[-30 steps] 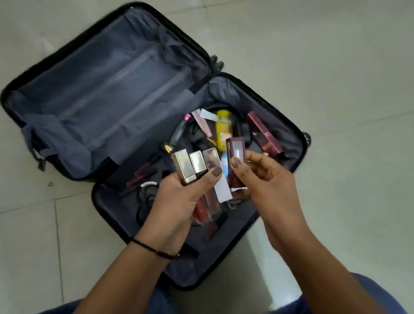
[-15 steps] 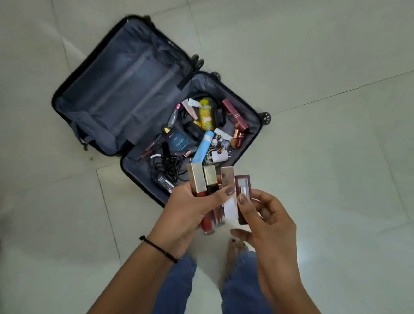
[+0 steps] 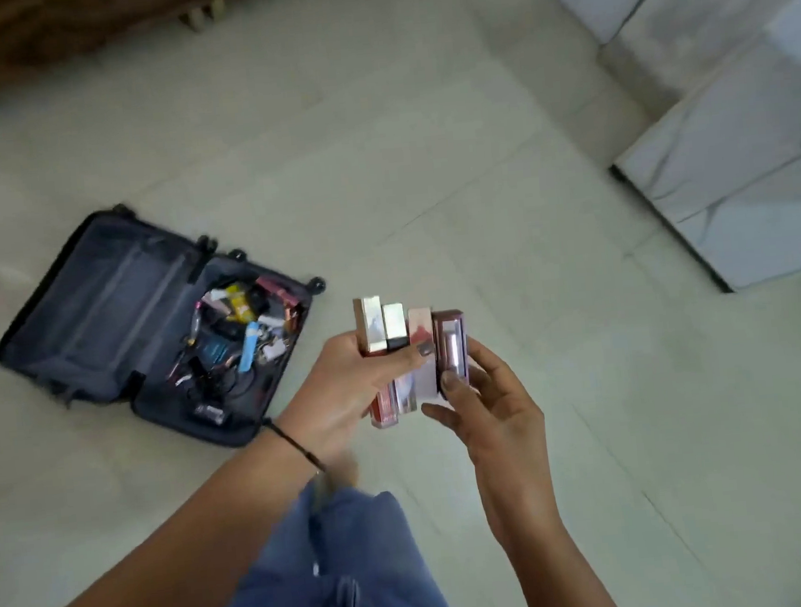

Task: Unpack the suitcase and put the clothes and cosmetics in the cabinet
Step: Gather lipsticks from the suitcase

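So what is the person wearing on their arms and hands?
No sleeves show: both arms are bare. The left hand has a thin black band round its wrist. The thumbnails on it and on the right hand are painted a dark colour. I can't see any rings or a watch.

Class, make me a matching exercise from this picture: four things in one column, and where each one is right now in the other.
Column A
1. suitcase
2. maroon box
3. blue tube
4. gold-capped tubes

Column B
a. gripped in the left hand
b. lying open on the floor
c. held in the right hand
d. inside the suitcase

Pairs: 1-b, 2-c, 3-d, 4-a
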